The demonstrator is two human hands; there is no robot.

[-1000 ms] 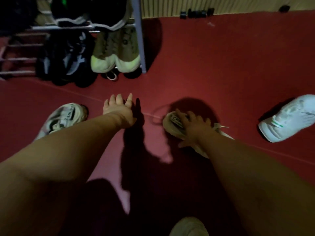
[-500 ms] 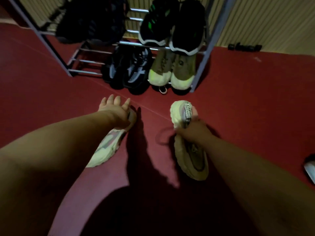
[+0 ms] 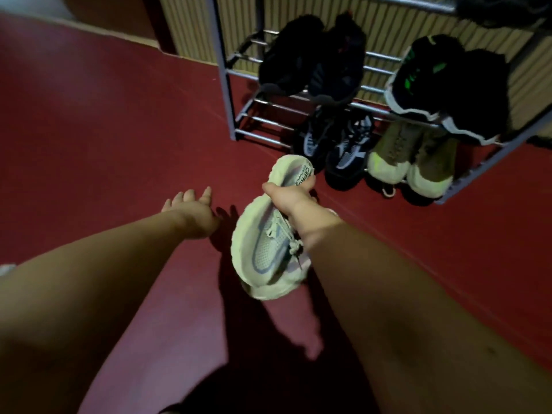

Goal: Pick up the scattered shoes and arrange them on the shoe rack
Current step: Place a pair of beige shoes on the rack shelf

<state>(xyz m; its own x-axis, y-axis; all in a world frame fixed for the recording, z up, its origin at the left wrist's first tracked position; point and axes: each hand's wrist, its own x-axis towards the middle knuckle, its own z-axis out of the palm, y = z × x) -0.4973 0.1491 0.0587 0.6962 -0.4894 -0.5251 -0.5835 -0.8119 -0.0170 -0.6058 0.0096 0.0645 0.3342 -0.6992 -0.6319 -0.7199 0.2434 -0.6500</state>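
In front of the shoe rack [image 3: 227, 94], the right hand [image 3: 291, 197] now holds the pale sneaker [image 3: 270, 243] clear of the red floor [image 3: 119, 130], fingers closed around its collar near the heel, toe hanging down toward the person; a second ago that shoe lay on the floor under the same hand, so the pickup is done and the carry is under way. The left hand [image 3: 191, 209] is spread open and holds nothing, and the second light shoe that sat by it half a second ago is no longer in view (the camera has swung toward the rack, so it is probably just out of frame). The rack has come much nearer: dark pairs fill its upper shelf, and the grey-and-black pair [image 3: 337, 144] and olive pair [image 3: 412, 162] occupy the lower level. The bare bars at the lower left look like the likeliest spot for this one.
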